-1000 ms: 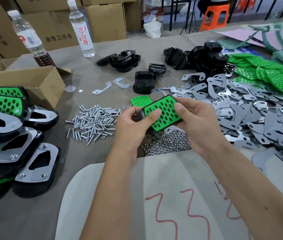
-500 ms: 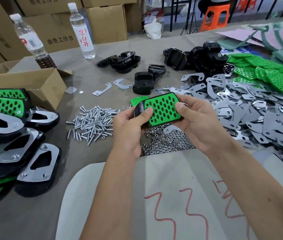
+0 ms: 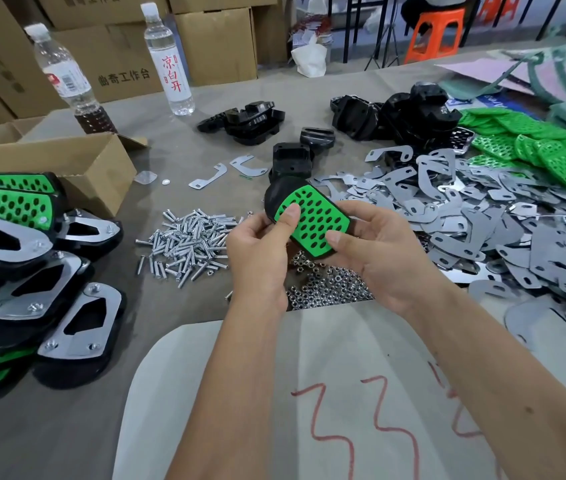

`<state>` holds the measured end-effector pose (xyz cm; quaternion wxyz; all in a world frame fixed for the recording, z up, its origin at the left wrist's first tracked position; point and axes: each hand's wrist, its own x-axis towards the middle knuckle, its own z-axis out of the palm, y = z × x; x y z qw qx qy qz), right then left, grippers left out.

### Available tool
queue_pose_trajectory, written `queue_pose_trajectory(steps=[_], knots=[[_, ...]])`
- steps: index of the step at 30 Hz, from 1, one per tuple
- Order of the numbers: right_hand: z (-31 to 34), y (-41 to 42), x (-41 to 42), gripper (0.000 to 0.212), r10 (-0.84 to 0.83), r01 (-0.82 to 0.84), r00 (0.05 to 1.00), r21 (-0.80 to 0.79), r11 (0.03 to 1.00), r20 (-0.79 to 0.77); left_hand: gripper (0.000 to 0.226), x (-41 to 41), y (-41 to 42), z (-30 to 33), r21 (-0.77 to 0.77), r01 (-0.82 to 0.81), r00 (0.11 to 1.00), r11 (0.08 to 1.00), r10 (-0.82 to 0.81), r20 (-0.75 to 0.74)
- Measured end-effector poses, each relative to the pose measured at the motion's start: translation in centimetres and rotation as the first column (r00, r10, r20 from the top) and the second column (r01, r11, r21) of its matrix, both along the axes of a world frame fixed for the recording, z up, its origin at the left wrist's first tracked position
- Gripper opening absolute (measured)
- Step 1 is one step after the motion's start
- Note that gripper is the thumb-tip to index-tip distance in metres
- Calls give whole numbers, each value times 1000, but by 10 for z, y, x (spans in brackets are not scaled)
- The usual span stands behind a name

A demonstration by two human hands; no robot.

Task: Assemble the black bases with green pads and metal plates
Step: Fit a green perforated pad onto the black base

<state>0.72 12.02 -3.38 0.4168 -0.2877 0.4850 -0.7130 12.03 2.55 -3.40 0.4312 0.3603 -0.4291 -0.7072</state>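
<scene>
Gripping the black base (image 3: 279,197) between them, left hand (image 3: 260,251) and right hand (image 3: 378,251) thumb-press its green pad (image 3: 312,221)

The black base (image 3: 278,199) is mostly covered by its green pad (image 3: 312,223) and both thumbs. At nine o'clock, the finished stack (image 3: 25,271) runs off the edge. At three o'clock, the metal plates (image 3: 499,230) do too.

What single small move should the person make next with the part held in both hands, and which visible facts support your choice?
Probably reach the right hand to the pile of metal plates beside it and pick one. The green pad already sits on the black base, with both thumbs pressing it, and the left hand can keep the grip. The finished pieces on the left carry screwed-on plates.
</scene>
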Motion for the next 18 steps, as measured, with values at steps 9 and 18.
queue_pose_trajectory(steps=[9,18], knots=[[-1,-3,10,38,-2,-8,987,-61,998,-160,4,6,-4,6,11,-21,999,1000,22,-44],[7,-42,52,24,130,117,167,150,982,-977,19,66,-50,19,-1,-541,839,841,539,-78]])
